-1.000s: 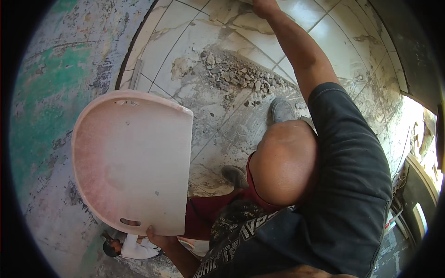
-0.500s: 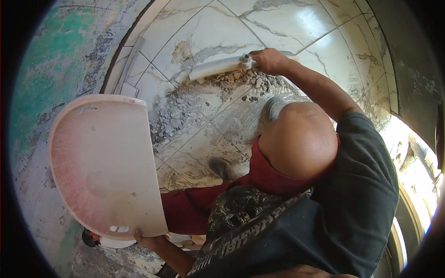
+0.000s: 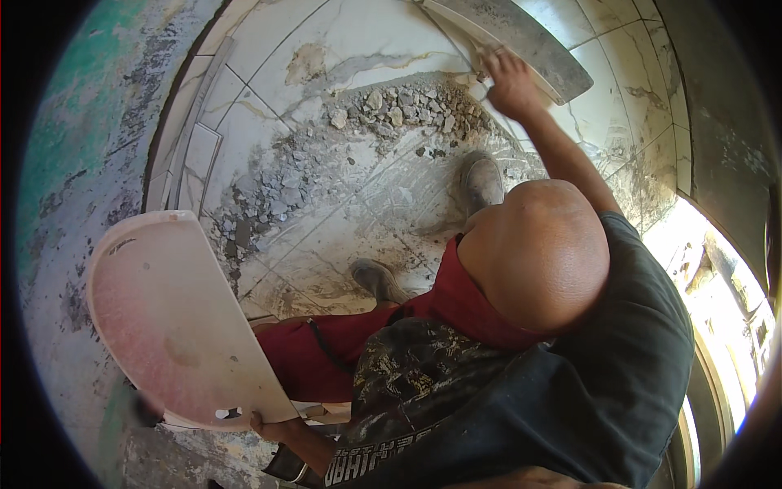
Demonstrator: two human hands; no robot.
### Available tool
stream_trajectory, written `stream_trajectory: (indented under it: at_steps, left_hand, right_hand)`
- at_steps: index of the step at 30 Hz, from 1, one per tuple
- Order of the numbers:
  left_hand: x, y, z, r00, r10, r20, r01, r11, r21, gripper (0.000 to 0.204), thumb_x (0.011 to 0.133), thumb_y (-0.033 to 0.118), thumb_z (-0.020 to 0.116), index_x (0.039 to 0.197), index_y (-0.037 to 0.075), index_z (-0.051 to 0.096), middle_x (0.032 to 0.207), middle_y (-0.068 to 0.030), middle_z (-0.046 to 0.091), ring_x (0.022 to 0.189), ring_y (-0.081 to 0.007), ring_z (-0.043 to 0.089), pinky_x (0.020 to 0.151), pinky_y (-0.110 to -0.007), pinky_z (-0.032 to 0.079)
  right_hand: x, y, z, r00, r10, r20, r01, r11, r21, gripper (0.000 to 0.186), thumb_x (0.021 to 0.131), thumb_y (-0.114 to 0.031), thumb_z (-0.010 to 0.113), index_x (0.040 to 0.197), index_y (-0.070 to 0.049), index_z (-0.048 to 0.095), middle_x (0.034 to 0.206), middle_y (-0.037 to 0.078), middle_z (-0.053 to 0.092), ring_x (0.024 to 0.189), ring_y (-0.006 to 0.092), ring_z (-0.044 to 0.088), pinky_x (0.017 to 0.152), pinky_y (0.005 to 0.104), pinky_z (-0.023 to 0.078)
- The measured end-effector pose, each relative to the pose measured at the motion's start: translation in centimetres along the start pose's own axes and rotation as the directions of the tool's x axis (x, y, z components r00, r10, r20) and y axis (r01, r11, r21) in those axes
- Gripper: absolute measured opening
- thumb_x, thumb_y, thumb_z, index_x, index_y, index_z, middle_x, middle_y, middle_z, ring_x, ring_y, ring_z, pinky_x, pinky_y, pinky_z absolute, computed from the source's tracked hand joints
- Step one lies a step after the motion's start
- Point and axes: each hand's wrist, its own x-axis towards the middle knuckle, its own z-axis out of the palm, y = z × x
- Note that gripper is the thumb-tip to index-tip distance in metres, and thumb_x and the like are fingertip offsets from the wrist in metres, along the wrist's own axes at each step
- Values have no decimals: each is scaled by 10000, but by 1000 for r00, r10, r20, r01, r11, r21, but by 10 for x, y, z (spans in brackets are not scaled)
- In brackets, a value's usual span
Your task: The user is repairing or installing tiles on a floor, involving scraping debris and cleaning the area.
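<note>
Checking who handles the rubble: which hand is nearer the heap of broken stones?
Right. The right hand sits just beside the heap of broken stones; the left hand grips the pink dustpan far below.

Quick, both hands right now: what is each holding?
Left hand: closed on the edge of the pink-white dustpan.
Right hand: gripping the long grey board over the rubble.

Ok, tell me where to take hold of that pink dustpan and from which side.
Take the pink dustpan at its straight near edge, beside the small slot, coming from below. The left hand already holds it there; the rounded far rim is wide and gives no narrow place for a grip.
</note>
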Motion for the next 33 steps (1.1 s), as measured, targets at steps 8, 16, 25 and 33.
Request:
stream_trajectory:
  at_steps: [8,16,25,33]
  left_hand:
    - [19,-7,-35,999,39,19,-37,996,-75,576,744,156,576,1275,-26,445,1218,-215,535,1137,-344,558,1015,-482,447]
    - [19,-8,-39,1000,20,14,-19,995,-94,567,759,171,589,1269,-29,443,1187,-207,548,1088,-338,579,983,-475,465]
    - [21,-8,-31,999,-3,52,8,996,-94,579,774,165,578,1291,-40,417,1211,-219,527,1119,-339,562,988,-484,459]
    - [35,-3,-33,995,-36,91,49,988,-147,577,766,144,566,1294,-39,423,1242,-212,537,1149,-346,564,1024,-510,448]
  right_hand:
    - [-58,-77,32,913,-392,109,366,909,199,471,846,-331,608,1310,-272,554,1566,110,201,1453,353,136,1148,555,142]
    - [-39,-61,36,950,-311,-16,307,925,223,424,834,-157,552,1256,-138,576,1442,100,424,1361,303,340,1091,450,296]
    - [-43,-80,44,929,-328,-171,366,883,293,469,838,-184,601,1293,-103,519,1403,112,455,1274,311,458,1054,442,358]
    - [-37,-117,53,733,-676,77,641,724,256,502,856,-251,588,1317,-76,494,1398,157,457,1298,345,431,1092,470,327]
